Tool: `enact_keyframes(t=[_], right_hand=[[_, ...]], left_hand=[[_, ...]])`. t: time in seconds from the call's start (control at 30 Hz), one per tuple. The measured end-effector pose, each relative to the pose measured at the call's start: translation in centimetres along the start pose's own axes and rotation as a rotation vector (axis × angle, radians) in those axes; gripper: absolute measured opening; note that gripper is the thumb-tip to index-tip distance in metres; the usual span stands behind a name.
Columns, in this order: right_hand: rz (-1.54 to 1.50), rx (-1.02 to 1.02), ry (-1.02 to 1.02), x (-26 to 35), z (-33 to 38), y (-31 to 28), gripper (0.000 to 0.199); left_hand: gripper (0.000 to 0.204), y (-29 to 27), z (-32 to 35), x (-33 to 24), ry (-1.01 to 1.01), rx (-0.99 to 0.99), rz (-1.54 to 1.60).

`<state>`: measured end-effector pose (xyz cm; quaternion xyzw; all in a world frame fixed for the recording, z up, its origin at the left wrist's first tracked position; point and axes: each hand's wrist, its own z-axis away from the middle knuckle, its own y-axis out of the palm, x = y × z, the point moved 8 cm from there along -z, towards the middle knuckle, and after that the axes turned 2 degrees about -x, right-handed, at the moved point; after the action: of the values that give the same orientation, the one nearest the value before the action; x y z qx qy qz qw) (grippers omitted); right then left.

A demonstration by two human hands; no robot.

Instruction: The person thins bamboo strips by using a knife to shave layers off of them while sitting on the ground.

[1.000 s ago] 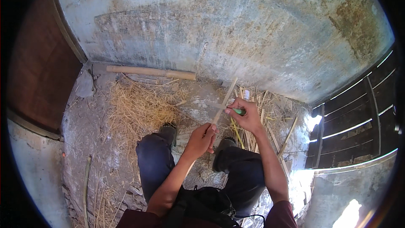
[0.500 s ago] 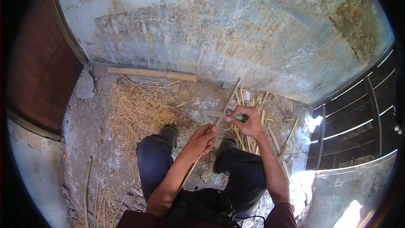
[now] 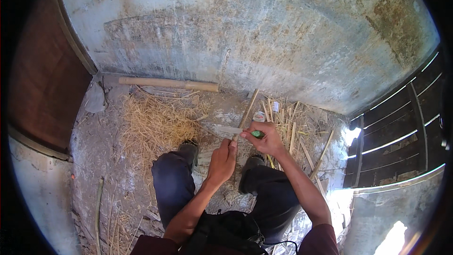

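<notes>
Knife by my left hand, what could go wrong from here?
The knife might slip toward your left hand, since its fingers grip the strip right beside the blade. The strip looks thin, so it could twist or snap if your right hand presses hard.

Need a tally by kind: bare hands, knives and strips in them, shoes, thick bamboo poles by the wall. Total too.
Hands: 2 (left hand, right hand)
Green-handled knife: 1
Held strip: 1
Shoes: 2 (left shoe, right shoe)
Thick bamboo pole: 1
Total: 7
</notes>
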<state>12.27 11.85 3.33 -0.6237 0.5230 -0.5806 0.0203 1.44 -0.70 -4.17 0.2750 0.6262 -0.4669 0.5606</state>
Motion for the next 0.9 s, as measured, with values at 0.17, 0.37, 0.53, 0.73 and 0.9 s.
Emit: enact_keyframes(t=[0.17,0.37,0.53,0.73,0.9], right_hand=[[0.021,-0.032,-0.021,-0.4,-0.3,0.2,0.018],[0.071,-0.254,-0.050,-2.7,-0.9,-3.0,0.021],[0.185,-0.338,0.028,-4.4,-0.8,-4.8,0.016],[0.373,-0.593,0.438,-13.1,1.6,-11.3,0.025],[0.387,-0.140,0.496,-19.0,5.6,-7.5,0.026]], left_hand=[[0.041,-0.1,-0.2,0.3,-0.042,0.012,-0.024],[0.039,-0.4,0.0,-0.2,0.013,0.000,-0.074],[0.041,-0.1,0.2,-0.3,-0.027,0.042,-0.040],[0.041,1.1,2.0,-2.8,0.061,0.129,-0.034],[0.041,1.2,0.9,-0.4,0.023,0.152,0.060]])
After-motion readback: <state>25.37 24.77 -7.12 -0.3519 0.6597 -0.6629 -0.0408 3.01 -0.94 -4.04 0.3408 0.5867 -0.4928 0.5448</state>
